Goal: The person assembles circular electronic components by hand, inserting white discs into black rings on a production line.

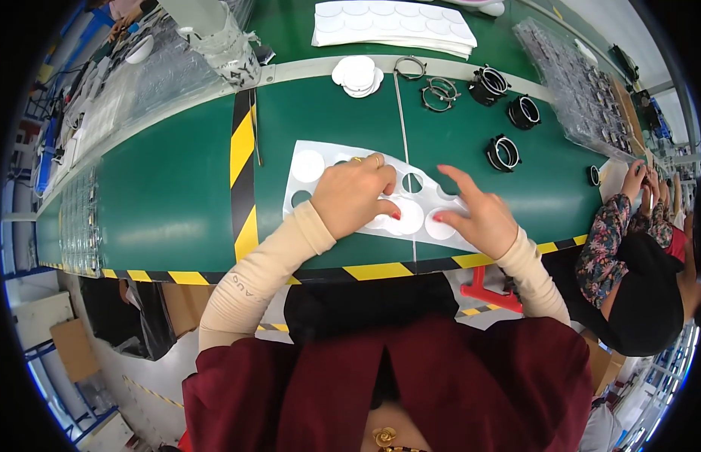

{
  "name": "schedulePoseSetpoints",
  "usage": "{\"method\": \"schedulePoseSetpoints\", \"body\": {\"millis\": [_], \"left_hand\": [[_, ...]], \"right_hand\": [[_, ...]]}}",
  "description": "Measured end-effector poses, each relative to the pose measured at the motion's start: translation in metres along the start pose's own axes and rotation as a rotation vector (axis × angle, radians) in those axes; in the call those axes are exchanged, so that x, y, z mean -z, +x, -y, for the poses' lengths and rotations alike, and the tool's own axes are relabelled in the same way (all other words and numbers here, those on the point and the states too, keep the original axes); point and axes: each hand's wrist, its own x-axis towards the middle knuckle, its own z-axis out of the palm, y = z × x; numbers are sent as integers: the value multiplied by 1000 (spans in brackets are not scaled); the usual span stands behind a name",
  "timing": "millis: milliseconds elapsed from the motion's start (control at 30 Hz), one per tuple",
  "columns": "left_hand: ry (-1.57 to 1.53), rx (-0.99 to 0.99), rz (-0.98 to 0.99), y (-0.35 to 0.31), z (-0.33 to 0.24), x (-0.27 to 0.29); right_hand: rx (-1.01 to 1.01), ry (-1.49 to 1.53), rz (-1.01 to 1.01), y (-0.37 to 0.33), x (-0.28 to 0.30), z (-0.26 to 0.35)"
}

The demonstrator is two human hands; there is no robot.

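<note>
Far left, clear plastic trays (81, 218) at the end of a green counter (162, 188); next, a yellow-and-black tape strip (243, 181) running from back to front; then, flat on the counter in front of the person, a white sheet (428, 200) with round holes; on it, left grip (371, 192), partly closed, fingers curled over the sheet, thumb on loose white discs (411, 216); impossible to tell about any pinch; behind, a pile of white discs (358, 74) and, farther back, a stack of white sheets (396, 29); to the right, thin metal rings (439, 95); nearer, over the sheet's right part, right grip (450, 197), spread wide with nothing clasped, thumb over another white disc (441, 229); beyond, black rings (489, 86); farther right, a clear tray of parts (569, 87); at far right, a co-worker's hands (637, 179).
</note>
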Motion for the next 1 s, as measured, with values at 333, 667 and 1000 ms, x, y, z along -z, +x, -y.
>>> {"method": "schedulePoseSetpoints", "body": {"millis": [333, 667, 1000], "left_hand": [[-57, 54, 104, -4, -3, 7], [119, -6, 267, 17, -13, 19], [443, -150, -347, 159, -6, -19]], "right_hand": [[508, 303, 204, -4, -3, -3], [755, 126, -139, -15, 25, -13], [726, 662, 241, -2, -31, -34]]}}
